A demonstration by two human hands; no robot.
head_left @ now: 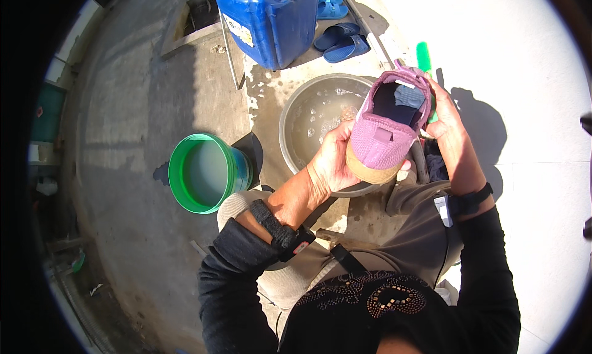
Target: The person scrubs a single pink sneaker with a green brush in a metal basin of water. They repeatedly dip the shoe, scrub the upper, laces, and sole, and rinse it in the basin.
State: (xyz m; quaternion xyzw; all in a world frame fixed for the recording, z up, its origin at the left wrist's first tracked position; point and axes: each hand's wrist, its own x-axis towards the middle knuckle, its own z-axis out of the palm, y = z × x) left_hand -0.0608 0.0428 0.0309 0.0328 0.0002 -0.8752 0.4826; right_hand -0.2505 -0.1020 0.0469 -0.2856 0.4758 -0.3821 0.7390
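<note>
A pink-purple shoe (384,132) with a tan sole is held up over the right part of a round metal basin (286,137). My left hand (335,157) grips it around the heel and sole from the left. My right hand (446,111) is at the shoe's right side, closed on a green brush (423,57) whose upper end sticks up beyond the shoe; its lower part is mostly hidden by the hand and shoe. Cloudy water with bubbles fills the basin.
A green bucket (227,169) of cloudy water stands left of the basin. Beyond are a blue plastic jerrycan (277,30), dark blue slides (347,48) and light blue sandals (330,10). A concrete-edged pit (189,42) lies at the upper left. Dark cloth (435,167) is under my right forearm.
</note>
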